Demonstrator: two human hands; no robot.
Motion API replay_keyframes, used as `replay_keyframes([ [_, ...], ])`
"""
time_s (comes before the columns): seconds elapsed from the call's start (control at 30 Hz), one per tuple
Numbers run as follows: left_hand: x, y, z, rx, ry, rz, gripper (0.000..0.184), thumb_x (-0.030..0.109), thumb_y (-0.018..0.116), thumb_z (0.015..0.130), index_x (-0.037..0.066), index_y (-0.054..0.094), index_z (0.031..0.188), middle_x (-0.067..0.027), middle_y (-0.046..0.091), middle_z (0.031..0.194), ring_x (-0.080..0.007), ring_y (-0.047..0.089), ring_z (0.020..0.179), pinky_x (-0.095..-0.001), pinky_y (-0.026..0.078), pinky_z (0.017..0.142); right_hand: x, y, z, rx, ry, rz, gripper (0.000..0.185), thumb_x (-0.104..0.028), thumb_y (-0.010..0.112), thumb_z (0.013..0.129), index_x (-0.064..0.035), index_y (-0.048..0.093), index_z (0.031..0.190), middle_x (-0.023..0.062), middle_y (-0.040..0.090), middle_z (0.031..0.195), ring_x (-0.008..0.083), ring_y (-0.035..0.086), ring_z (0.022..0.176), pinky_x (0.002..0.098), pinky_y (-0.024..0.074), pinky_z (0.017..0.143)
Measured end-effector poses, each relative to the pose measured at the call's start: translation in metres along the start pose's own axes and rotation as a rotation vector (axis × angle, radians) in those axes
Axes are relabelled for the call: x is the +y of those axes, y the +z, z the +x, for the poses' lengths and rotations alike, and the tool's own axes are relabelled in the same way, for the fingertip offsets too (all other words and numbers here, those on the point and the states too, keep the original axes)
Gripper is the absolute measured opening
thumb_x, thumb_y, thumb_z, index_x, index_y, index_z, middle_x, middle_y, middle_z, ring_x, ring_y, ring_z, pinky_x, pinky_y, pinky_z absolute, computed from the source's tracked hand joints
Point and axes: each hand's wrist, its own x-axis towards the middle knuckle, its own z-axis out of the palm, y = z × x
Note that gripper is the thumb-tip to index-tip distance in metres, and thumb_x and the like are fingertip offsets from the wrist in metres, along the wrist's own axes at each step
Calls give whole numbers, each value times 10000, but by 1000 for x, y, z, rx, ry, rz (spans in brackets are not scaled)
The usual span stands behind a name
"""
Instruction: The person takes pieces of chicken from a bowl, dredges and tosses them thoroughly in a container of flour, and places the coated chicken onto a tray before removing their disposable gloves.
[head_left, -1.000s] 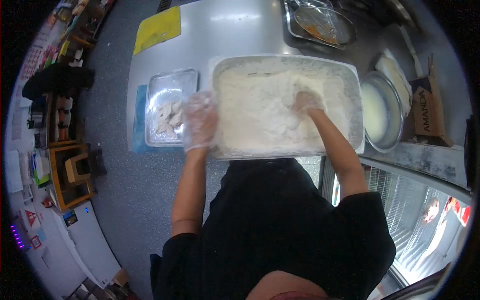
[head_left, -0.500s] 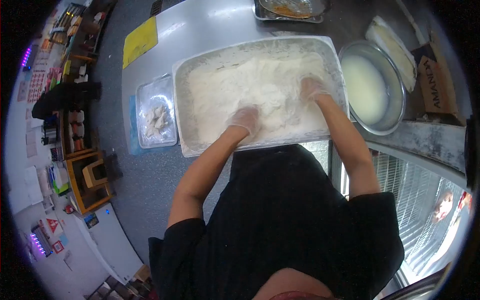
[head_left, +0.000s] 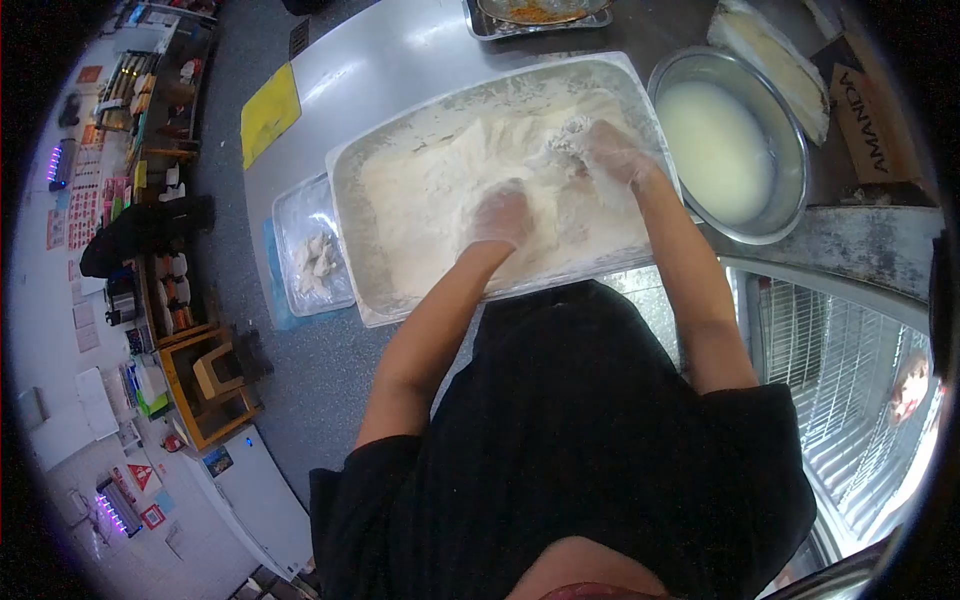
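Observation:
A large pale tub (head_left: 343, 215) of white flour-like powder (head_left: 420, 190) stands in front of me on the counter. My left hand (head_left: 500, 215), in a clear glove, presses into the powder near the tub's middle; its fingertips are buried. Further right, my gloved right hand (head_left: 617, 155) is raised at the powder's surface, its fingers closed on a rough, powder-coated lump (head_left: 568, 138). What is inside the coating cannot be made out. Left of the tub, several pale coated pieces (head_left: 317, 258) lie in a clear-lined tray (head_left: 290, 222).
A steel bowl of pale milky liquid (head_left: 715, 150) adjoins the tub's right side. Beyond it are a white package (head_left: 770, 60) and a cardboard box (head_left: 862, 115). A metal tray (head_left: 540, 28) is at the back, a yellow sheet (head_left: 270, 115) at the left. Another person (head_left: 140, 230) stands far left.
My right hand has come up out of the powder, slightly left and away from me, with a coated lump at its fingers. My left hand has shifted slightly away from me. The whole view has tilted.

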Motion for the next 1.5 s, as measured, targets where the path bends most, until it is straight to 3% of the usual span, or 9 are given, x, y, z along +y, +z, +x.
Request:
replay_keyframes([
  [0.53, -128, 33, 1, -326, 617, -71, 322, 267, 516, 848, 26, 571, 1054, -157, 591, 1045, -272, 549, 967, -355, 413, 874, 20, 32, 18, -271, 81, 228, 158, -122, 547, 820, -19, 586, 934, 33, 587, 800, 121, 573, 685, 290, 484, 568],
  [0.7, -129, 76, 35, 517, -101, -684, 259, 155, 443, 860, 49, 566, 1062, -127, 606, 988, -206, 588, 867, -281, 478, 736, 28, 76, 33, 291, -186, 44, 202, -135, 494, 814, 21, 613, 866, 97, 614, 766, 178, 571, 571, 285, 433, 472],
  [0.8, -11, -38, -19, 186, -328, -648, 341, 215, 488, 812, 32, 543, 1095, -196, 548, 1090, -308, 493, 1039, -374, 383, 892, 108, 152, 92, 956, -2, -623, 218, -164, 496, 790, 5, 611, 867, 184, 624, 858, 312, 611, 787, 384, 486, 680],
  [1.07, -42, 24, 4, 492, -106, -714, 346, 255, 451, 843, 0, 532, 1064, -212, 561, 1022, -325, 532, 934, -403, 405, 855, -1, 141, 12, 518, 35, -441, 313, -261, 531, 776, 8, 598, 920, 202, 612, 879, 368, 584, 835, 417, 464, 758],
  [1.17, -55, 33, 9, 649, -99, -1542, 351, 260, 415, 865, 15, 516, 1095, -203, 566, 1033, -314, 538, 961, -404, 406, 866, 19, 143, 22, 659, -91, -290, 295, -244, 513, 787, 12, 594, 910, 212, 609, 884, 371, 584, 840, 438, 455, 758],
  [1.27, -61, 40, 22, 543, -196, -423, 343, 249, 388, 873, 43, 512, 1117, -199, 557, 1060, -306, 510, 1034, -416, 391, 892, 28, 149, 37, 594, -55, -279, 283, -245, 513, 790, -2, 597, 910, 194, 612, 887, 350, 582, 850, 436, 448, 753],
  [1.37, -73, 44, 19, 626, -379, -1571, 343, 211, 396, 859, 58, 505, 1146, -216, 539, 1091, -338, 490, 1057, -426, 384, 894, 23, 137, 30, 578, -31, -60, 265, -245, 513, 784, -21, 603, 894, 178, 612, 901, 325, 575, 873, 416, 444, 753],
  [1.43, -46, 12, -8, 475, -29, 133, 316, 178, 444, 823, 75, 529, 1109, -192, 548, 1079, -285, 536, 986, -404, 446, 804, 71, 144, 56, 435, -469, -674, 226, -222, 510, 784, -31, 608, 855, 161, 617, 840, 300, 579, 839, 382, 453, 721],
  [1.5, -56, 12, -7, 583, -66, 54, 330, 172, 431, 822, 73, 529, 1121, -200, 541, 1096, -308, 511, 1024, -409, 422, 843, 30, 130, 32, 435, -466, -662, 212, -206, 505, 777, -31, 607, 841, 162, 612, 801, 300, 580, 807, 379, 451, 709],
])
